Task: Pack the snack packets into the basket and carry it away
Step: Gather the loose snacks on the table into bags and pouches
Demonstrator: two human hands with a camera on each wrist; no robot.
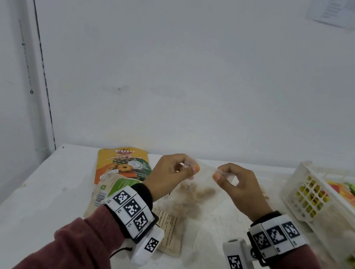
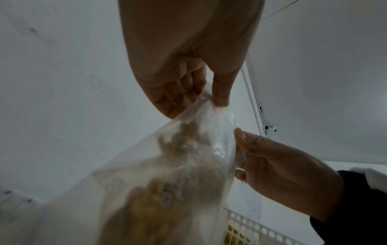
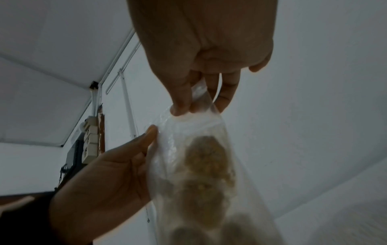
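A: The basket sat at the table's right; where was the clear packet?

B: Above the table, left hand and right hand pinching its top corners. It looked light, floppy, slippery, crushable.

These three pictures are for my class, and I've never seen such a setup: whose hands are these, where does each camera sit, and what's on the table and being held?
A person wears one camera on the head and one on each wrist. The head view looks down at a white table. The left hand and right hand each pinch the top of a clear bag of brownish snacks; the wrist views show that same bag from beneath. An orange biscuit packet and a pale packet lie on the table. The white basket on the right holds colourful packets.
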